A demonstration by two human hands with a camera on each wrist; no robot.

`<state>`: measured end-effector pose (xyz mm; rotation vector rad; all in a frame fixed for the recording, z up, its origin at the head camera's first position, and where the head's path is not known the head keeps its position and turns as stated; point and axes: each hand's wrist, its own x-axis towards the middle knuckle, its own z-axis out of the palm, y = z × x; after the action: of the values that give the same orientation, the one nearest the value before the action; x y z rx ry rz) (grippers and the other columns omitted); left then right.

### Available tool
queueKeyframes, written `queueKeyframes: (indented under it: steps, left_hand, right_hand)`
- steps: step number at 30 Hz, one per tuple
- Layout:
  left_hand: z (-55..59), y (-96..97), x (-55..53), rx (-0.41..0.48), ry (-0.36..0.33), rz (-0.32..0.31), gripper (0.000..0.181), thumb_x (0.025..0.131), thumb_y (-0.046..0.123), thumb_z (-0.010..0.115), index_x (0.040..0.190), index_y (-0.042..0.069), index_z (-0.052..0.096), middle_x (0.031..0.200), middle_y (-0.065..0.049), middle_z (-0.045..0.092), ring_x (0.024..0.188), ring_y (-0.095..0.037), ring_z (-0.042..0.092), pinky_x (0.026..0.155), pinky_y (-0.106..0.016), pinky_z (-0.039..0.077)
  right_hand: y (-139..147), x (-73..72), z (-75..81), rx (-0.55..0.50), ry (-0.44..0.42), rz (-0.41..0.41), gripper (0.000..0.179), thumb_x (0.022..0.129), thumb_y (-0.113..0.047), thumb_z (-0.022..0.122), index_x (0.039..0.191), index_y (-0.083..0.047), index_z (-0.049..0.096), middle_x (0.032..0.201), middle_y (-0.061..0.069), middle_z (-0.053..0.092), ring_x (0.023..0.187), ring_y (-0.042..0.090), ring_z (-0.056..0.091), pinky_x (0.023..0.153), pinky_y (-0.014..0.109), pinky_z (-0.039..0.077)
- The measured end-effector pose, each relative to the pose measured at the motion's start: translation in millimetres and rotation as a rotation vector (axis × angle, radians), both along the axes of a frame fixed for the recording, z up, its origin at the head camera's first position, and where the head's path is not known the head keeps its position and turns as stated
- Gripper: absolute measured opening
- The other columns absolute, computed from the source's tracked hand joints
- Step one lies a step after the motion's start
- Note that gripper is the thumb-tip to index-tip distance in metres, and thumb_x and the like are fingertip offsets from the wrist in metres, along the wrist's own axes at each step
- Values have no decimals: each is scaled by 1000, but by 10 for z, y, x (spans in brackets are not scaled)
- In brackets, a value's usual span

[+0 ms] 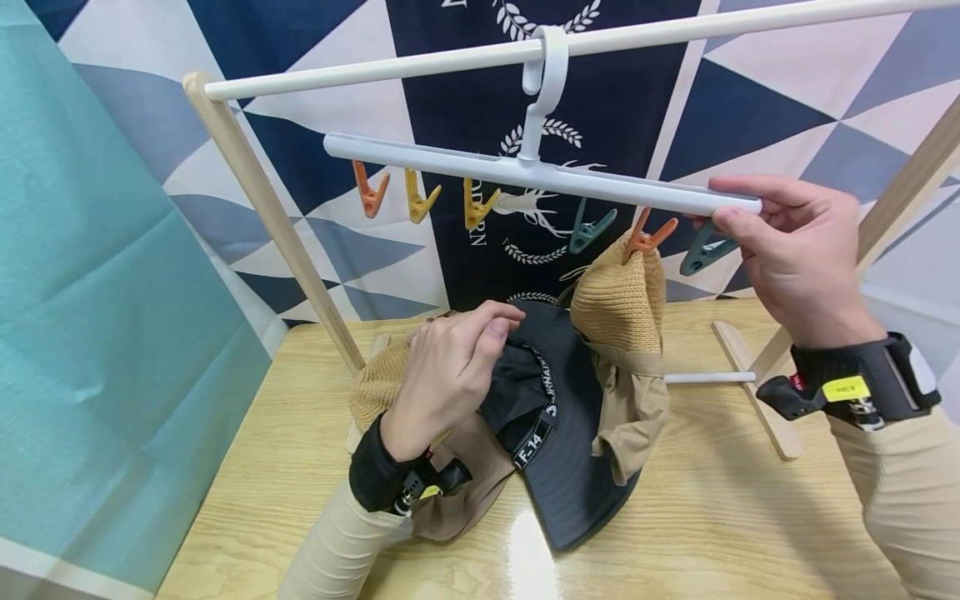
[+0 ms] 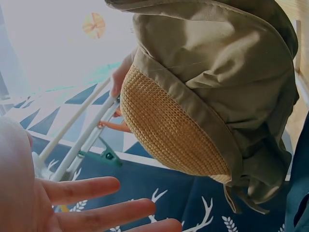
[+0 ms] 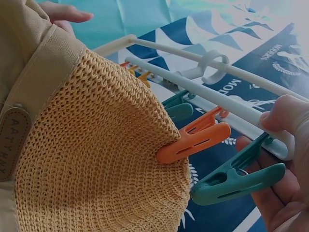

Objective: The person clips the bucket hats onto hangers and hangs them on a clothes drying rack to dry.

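My right hand pinches the right end of a white clip hanger, thumb in front and fingers behind. Close under those fingers hangs a teal clip that bites on nothing. An orange clip beside it grips the crown of a woven tan hat, whose khaki cloth brim droops below. My left hand hovers with its fingers extended and holds nothing. Beneath it lie a black bucket hat with a lettered inner band and another tan hat, partly hidden by the hand.
The hanger's hook sits over a white rail on wooden posts. Left along the hanger dangle an orange clip, yellow clips and a teal clip. A patterned cloth backs the wooden table.
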<state>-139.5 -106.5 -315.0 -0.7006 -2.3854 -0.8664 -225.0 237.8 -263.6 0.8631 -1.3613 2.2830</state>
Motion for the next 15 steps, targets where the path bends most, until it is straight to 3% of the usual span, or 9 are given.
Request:
queueKeyframes:
  steps: [1, 4, 6, 9, 11, 13, 15]
  left_hand:
    - [-1, 0, -1, -1, 1, 0, 60, 119, 50, 30, 124, 20, 82, 113, 4, 88, 86, -15, 76, 68, -32, 50]
    - [-3, -1, -2, -1, 2, 2, 61, 119, 50, 30, 124, 20, 82, 114, 4, 88, 86, -15, 76, 68, -34, 51]
    - [-3, -3, 0, 2, 0, 5, 59, 119, 49, 31, 125, 20, 82, 114, 4, 88, 87, -15, 77, 68, -35, 51]
    - [-2, -4, 3, 4, -7, 9, 55, 118, 46, 33, 125, 21, 82, 115, 5, 88, 89, -15, 78, 69, -36, 52]
    - [-2, -5, 5, 3, -10, 10, 54, 118, 46, 34, 125, 21, 82, 115, 5, 88, 90, -15, 79, 70, -36, 53]
    - [-2, -10, -1, 2, -13, 9, 55, 118, 46, 34, 125, 21, 82, 115, 5, 88, 91, -15, 79, 70, -36, 53]
    - [-4, -20, -11, 1, -14, 4, 57, 119, 48, 32, 125, 21, 82, 115, 4, 88, 89, -15, 78, 70, -35, 53]
  right_hand:
    - [11, 1, -1, -16, 4, 19, 32, 95, 31, 63, 126, 29, 68, 100, 23, 86, 86, 25, 86, 52, 20, 26]
    - [57, -4, -5, -76, -10, 99, 34, 95, 36, 55, 125, 28, 70, 103, 27, 85, 89, 30, 86, 63, 19, 51]
    - [75, -1, -4, -95, -13, 116, 35, 95, 37, 53, 124, 28, 70, 103, 29, 84, 88, 32, 86, 70, 21, 60]
    - [93, 12, -2, -100, -2, 109, 34, 95, 37, 54, 124, 29, 69, 104, 29, 84, 88, 33, 86, 64, 18, 56]
    - [105, 22, -2, -92, 9, 97, 33, 95, 36, 55, 124, 30, 69, 102, 28, 84, 87, 32, 86, 53, 17, 38]
    - [116, 31, -2, -81, 19, 83, 33, 95, 36, 56, 124, 30, 69, 103, 28, 85, 88, 32, 86, 54, 13, 38]
    - [121, 36, -1, -77, 23, 80, 33, 95, 36, 56, 124, 30, 69, 104, 28, 85, 88, 32, 86, 67, 10, 56]
